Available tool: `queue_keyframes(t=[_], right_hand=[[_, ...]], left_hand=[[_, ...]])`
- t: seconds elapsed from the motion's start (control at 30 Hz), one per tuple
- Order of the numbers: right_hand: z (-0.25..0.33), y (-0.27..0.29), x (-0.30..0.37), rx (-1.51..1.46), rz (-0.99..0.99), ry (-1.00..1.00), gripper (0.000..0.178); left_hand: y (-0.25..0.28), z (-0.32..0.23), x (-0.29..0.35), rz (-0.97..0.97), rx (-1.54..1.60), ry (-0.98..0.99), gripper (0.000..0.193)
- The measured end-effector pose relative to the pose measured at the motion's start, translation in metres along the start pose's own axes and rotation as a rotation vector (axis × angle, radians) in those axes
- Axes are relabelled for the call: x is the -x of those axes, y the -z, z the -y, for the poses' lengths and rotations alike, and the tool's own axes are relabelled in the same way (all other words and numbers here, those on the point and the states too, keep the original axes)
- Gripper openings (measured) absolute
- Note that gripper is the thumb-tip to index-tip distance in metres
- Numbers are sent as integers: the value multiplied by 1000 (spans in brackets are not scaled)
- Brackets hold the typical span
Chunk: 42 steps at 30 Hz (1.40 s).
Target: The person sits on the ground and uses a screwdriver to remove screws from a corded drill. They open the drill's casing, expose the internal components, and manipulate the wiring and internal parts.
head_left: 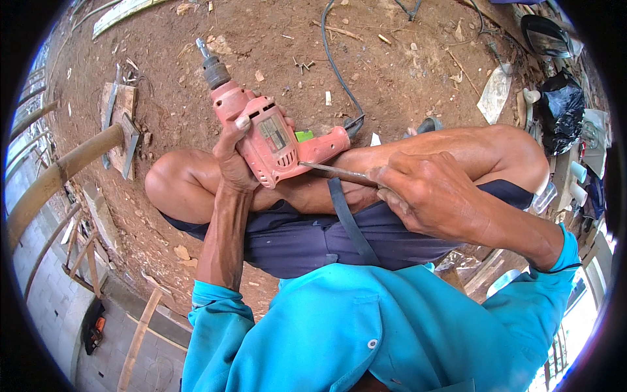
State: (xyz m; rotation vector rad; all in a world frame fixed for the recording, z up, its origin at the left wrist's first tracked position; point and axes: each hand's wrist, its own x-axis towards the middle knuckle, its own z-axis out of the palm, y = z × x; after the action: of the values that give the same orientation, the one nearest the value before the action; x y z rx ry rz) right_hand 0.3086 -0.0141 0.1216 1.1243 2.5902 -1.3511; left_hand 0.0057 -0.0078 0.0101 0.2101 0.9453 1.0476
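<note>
Slantwise, pink drill (269, 140), bit (202, 47) forward-left.

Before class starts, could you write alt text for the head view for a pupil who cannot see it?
A left hand holds a pink power drill while the right hand holds a thin metal tool, its tip at the drill. Bent bare legs are beneath, brown dirt beyond.

Pinkish-red power drill (271, 140), tilted, grey chuck (216, 72) toward upper left — thin metal rod (336, 171), tip against drill's rear.
</note>
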Motion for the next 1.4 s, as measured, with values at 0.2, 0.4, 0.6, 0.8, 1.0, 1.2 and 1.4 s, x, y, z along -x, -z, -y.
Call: queue_keyframes(t=[0.2,0.4,0.6,0.8,1.0,1.2,1.4], right_hand=[[12,2,-6,128,-9,63,28],[17,4,-11,535,-82,365,26],[10,10,-26,282,29,145,27],[14,33,-52,-732,438,-658,38],[6,29,-65,-473,406,-418,33],[4,24,-65,-249,389,-236,22],[-2,12,-61,-2,430,-93,16]], left_hand=[[3,1,0,20,-3,3,61],[-2,0,1,9,-74,-13,58],[0,1,0,50,-71,-12,55],[-3,2,3,15,-58,-50,55],[-2,4,-1,17,-88,-16,53],[1,4,-5,55,-121,-17,53],[-3,3,-3,15,-122,-14,50]])
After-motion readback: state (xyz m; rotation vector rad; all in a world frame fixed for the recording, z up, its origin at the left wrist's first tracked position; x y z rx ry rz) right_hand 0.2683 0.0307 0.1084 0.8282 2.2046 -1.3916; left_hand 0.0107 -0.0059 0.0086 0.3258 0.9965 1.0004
